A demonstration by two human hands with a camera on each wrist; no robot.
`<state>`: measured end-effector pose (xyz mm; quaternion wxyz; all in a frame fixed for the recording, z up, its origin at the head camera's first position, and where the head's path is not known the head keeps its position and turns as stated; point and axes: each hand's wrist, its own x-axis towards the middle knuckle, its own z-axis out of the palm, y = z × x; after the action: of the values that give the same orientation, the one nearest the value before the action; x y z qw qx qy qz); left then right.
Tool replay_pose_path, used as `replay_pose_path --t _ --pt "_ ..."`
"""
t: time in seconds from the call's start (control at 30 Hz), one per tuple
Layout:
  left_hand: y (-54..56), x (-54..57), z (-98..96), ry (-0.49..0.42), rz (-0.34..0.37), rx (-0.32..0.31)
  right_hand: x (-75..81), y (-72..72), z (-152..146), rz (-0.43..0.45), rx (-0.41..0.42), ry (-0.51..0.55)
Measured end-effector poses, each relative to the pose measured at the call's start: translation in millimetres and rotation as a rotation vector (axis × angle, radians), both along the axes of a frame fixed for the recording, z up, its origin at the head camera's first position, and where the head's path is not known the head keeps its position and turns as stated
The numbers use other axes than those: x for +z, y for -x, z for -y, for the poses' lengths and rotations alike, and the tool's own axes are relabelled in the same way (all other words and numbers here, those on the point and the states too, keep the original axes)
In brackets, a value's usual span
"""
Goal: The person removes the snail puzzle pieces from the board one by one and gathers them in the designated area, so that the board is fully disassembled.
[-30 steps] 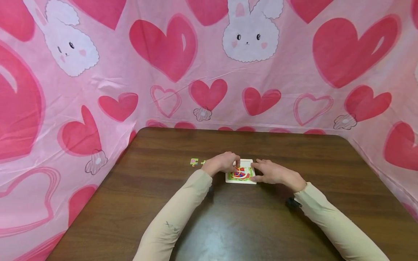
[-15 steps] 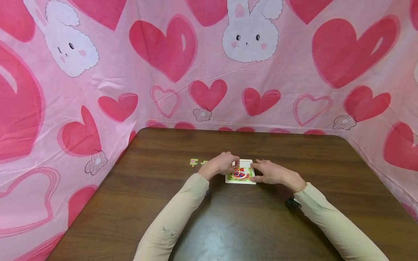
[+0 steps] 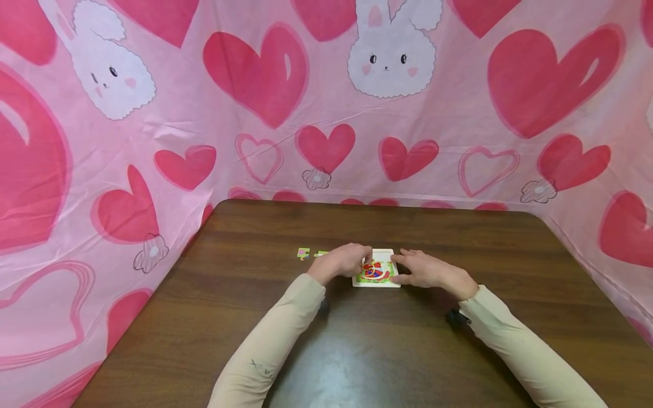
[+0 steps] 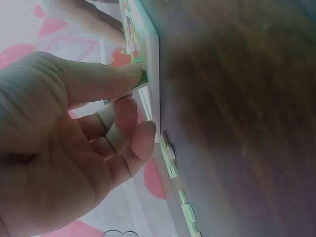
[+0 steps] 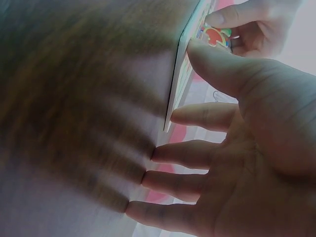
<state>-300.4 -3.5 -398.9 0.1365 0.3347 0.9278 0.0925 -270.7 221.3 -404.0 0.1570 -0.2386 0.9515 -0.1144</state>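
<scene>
A puzzle tray [image 3: 376, 285] is lying flat on the worktop [image 3: 326, 340], its near part showing joined-up picture pieces [image 3: 376, 274] while its far strip [image 3: 382, 256] is showing bare white. Judging from this, the work is standing past halfway, with the far end waiting to be filled.

At the tray's left side, the left hand [image 3: 344, 262] is pinching a red, yellow and green piece [image 5: 215, 37] between thumb and forefinger; it is tilting against the tray, seemingly not yet sitting flat. The right hand [image 3: 425, 268] is gripping nothing: its fingers are spreading, the thumb and forefinger are touching the tray's right side, and the other fingertips are resting on the worktop.

Farther left, a flowered piece [image 3: 303, 253] and a green piece [image 3: 320, 254] are lying loose, apparently still waiting for places. The left hand is partly covering that area, so others may be hiding.
</scene>
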Motion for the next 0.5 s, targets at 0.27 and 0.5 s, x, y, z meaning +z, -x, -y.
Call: replay_pose_path --t 0.27,0.5 --pt "-4.5 -0.2 -2.1 0.011 0.0 0.006 -1.3 0.1 0.3 0.008 -0.004 -0.002" --pt "-5.1 1.0 -1.9 0.013 -0.006 0.029 0.0 0.1 0.5 0.009 -0.001 -0.006"
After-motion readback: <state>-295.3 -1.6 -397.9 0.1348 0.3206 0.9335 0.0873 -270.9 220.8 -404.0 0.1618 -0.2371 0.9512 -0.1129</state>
